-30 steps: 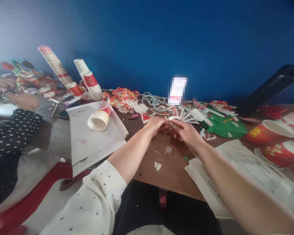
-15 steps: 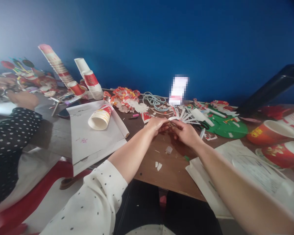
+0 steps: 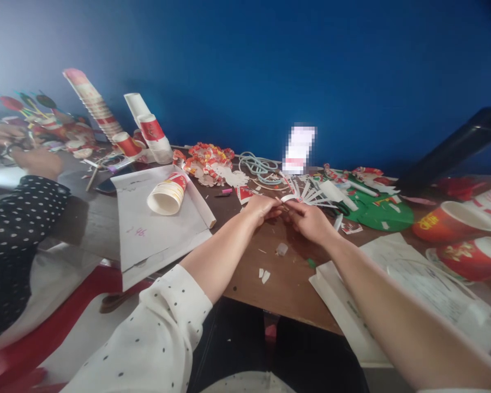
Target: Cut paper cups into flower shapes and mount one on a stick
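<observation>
Both of my hands meet over the front of the brown table [image 3: 249,278]. Fingers of my left hand [image 3: 264,208] are closed at the near edge of a paper cup cut into white strips [image 3: 310,193], which fan outward beyond the hands. My right hand [image 3: 309,221] pinches the same piece, its thumb and fingertips close to the left fingertips. One strip curls up above the fingertips. The fingers hide the cup's near part. Just below the hands lie a small clear plastic piece [image 3: 282,249] and white paper scraps [image 3: 264,275].
A stack of cups [image 3: 165,195] lies on a white sheet [image 3: 147,248] at left. Behind are a phone [image 3: 299,150], cable [image 3: 257,166] and cut flowers [image 3: 210,161]. A green disc [image 3: 380,210] and red cups [image 3: 454,221] lie right. A co-worker's hands [image 3: 36,161] hold scissors far left.
The view has shifted very slightly. Both my hands stay together on the cut paper cup, with only tiny finger movement.
</observation>
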Tool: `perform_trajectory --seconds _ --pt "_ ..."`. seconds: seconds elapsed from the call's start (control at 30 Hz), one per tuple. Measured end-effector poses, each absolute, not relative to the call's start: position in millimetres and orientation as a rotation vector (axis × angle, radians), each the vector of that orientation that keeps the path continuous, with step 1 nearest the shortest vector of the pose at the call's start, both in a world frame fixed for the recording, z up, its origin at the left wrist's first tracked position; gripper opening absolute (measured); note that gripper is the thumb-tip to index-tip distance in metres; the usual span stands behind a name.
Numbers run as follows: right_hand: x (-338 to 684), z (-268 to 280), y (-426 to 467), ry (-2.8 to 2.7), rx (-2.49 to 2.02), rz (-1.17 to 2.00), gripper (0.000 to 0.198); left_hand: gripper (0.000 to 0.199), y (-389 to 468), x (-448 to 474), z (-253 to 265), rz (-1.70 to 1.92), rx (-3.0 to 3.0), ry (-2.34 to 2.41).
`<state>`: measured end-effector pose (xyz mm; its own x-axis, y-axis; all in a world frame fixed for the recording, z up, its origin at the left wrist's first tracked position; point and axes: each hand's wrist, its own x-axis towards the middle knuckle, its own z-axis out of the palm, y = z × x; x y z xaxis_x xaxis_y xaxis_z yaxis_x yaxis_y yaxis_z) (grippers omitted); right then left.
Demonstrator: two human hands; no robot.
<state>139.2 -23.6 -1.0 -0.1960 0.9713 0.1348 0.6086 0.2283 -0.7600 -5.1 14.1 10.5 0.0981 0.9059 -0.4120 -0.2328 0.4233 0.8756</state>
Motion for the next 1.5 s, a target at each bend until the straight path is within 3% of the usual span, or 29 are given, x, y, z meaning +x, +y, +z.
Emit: perform_trajectory --seconds 0.27,0.6,0.9,1.5 --pt "142.5 -2.8 -23.3 -2.02 -1.437 0.564 0.029 0.013 17.8 -9.1 3.2 0.88 0.772 1.061" --pt "142.7 -2.0 -24.1 -1.853 -1.381 0.881 0.029 0.012 16.6 -8.0 7.3 0.938 0.762 1.047" --pt "139.2 -0.6 -27.0 -1.794 -1.419 0.876 0.031 0.011 17.9 -8.0 5.9 0.972 0.721 1.039" --pt "137.2 -0.1 -30.3 -1.879 -1.46 0.656 0.037 0.011 18.5 -6.8 4.7 0.979 0.686 0.992"
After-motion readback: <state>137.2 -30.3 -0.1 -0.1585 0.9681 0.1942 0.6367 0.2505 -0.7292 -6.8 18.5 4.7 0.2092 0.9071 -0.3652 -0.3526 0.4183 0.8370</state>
